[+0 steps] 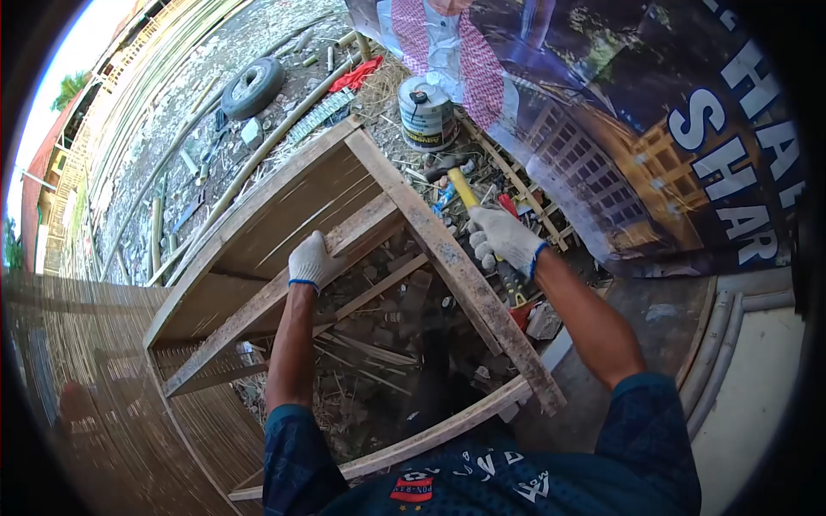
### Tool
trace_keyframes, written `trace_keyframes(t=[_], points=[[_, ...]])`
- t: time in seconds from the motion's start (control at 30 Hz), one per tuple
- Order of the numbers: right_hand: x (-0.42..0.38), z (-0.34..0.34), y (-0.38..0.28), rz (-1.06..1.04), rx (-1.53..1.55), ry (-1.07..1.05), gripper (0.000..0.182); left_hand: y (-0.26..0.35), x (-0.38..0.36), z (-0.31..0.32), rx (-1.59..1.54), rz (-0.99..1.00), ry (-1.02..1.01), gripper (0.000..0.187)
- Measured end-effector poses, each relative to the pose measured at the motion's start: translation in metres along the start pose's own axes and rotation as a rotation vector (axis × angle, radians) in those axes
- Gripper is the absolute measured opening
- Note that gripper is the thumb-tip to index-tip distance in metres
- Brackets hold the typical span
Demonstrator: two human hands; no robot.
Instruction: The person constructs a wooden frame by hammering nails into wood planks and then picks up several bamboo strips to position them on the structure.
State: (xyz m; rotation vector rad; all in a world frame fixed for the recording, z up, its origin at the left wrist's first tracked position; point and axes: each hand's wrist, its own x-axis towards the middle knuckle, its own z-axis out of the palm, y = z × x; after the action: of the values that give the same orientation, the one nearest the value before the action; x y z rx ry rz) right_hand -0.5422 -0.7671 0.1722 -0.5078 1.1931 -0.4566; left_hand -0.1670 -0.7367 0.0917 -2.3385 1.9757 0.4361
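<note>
My left hand (309, 261), in a white knit glove, is closed around the inner crossbar (366, 225) of a wooden frame (456, 258). The frame stands tilted in front of my body, with its rough boards forming an open box shape. In my right hand (506, 238), also gloved, is a hammer (463, 187) with a yellow handle and a dark head. The hammer head lies out beyond the frame's right-hand board, over the littered ground. Part of the handle is hidden inside my right fist.
A paint bucket (427, 116) stands just past the frame's far corner. To the right hangs a large printed banner (602, 129). An old tire (253, 89), bamboo poles and rubble lie at upper left. Woven bamboo panelling (77, 370) borders the left side.
</note>
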Motion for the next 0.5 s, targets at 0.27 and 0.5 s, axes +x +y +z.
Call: trace_keyframes(t=[0.27, 0.5], points=[[-0.127, -0.009, 0.115, -0.11, 0.024, 0.085, 0.027, -0.006, -0.174, 0.033, -0.351, 0.085, 0.533, 0.079], [-0.174, -0.004, 0.226, -0.251, -0.265, 0.249, 0.022, -0.063, -0.467, 0.096, -0.294, -0.388, 0.309, 0.04]])
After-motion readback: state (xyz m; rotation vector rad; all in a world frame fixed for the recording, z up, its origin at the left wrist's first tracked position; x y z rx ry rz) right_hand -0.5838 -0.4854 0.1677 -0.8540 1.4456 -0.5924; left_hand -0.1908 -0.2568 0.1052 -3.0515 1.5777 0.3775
